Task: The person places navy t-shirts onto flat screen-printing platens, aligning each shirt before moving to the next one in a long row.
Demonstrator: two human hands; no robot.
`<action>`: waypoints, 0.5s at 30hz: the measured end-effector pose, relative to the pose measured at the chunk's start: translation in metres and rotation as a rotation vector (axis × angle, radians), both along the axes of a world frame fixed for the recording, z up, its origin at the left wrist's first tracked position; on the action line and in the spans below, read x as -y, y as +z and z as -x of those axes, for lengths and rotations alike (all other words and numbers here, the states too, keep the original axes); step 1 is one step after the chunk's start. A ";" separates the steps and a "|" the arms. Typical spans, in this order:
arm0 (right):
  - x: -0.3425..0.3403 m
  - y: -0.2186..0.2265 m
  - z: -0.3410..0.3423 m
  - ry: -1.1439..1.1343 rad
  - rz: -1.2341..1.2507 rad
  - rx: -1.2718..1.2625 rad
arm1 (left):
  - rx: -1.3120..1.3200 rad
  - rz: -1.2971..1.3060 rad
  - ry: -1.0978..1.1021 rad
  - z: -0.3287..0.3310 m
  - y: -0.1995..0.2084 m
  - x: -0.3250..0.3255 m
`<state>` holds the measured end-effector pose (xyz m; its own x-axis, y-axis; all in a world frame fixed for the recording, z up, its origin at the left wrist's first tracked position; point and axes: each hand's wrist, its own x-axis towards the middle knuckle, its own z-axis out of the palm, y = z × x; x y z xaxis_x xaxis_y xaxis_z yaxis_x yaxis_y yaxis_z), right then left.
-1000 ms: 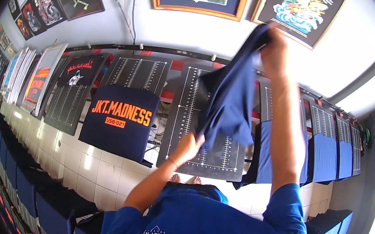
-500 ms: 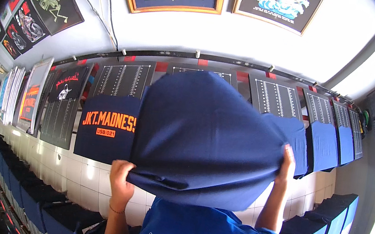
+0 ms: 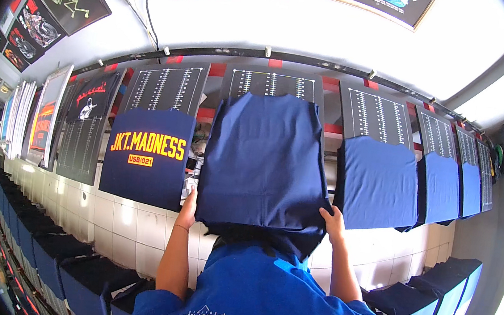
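A navy fabric piece (image 3: 264, 159) lies over the middle black board (image 3: 273, 84), whose far end with white ruler marks stays uncovered. My left hand (image 3: 189, 206) is at the near left edge of the fabric, closed on it, with the fingers partly hidden. At the near right edge my right hand (image 3: 333, 223) pinches the fabric, thumb on top. Between my hands the near part of the cloth hangs in dark folds off the board's end. Its surface is mostly smooth, with slight creases.
To the left, a printed navy piece (image 3: 143, 173) covers a board. On the right, plain navy pieces (image 3: 378, 184) lie on several more boards. A dark rail (image 3: 227, 51) runs behind. Framed screens (image 3: 48, 115) stand far left. Navy-draped boards (image 3: 96, 273) line the near side.
The fabric, held up and bulging before, has come down flat over the board and uncovered the board's far end. My hands have moved closer together along its sides.
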<state>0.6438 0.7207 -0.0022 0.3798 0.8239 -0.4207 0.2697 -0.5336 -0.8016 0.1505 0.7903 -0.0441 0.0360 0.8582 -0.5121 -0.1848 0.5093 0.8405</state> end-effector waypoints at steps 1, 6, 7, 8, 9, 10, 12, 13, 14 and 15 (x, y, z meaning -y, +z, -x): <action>-0.005 0.007 -0.003 0.051 0.008 0.048 | 0.124 0.083 0.088 0.000 -0.006 -0.006; 0.054 -0.018 -0.030 0.095 0.054 -0.007 | -0.466 -0.131 0.108 0.002 0.022 0.046; 0.045 -0.015 -0.014 -0.041 -0.030 -0.162 | -0.394 -0.109 0.186 -0.004 0.028 0.050; 0.036 -0.008 -0.007 -0.055 -0.008 -0.163 | -0.315 -0.071 0.310 -0.011 0.034 0.052; 0.032 -0.003 -0.002 -0.066 0.014 -0.168 | -0.444 -0.053 0.195 0.003 0.030 0.065; 0.038 -0.007 -0.007 0.038 0.099 -0.090 | -0.565 -0.038 0.076 0.024 0.020 0.080; 0.046 -0.008 -0.024 0.254 0.254 0.074 | -0.801 0.061 -0.108 0.039 0.020 0.096; 0.048 -0.008 -0.026 0.275 0.271 0.113 | -0.900 0.012 -0.160 0.042 0.016 0.102; 0.051 -0.007 -0.029 0.295 0.289 0.149 | -0.999 -0.038 -0.215 0.046 0.011 0.108; 0.052 -0.002 -0.028 0.314 0.309 0.186 | -1.097 -0.087 -0.273 0.049 0.010 0.111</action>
<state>0.6715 0.6686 -0.0044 0.2248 0.7577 -0.6126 0.5797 -0.6094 -0.5410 0.1015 0.6797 -0.0345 -0.2044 0.9245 -0.3216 0.7817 0.3519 0.5149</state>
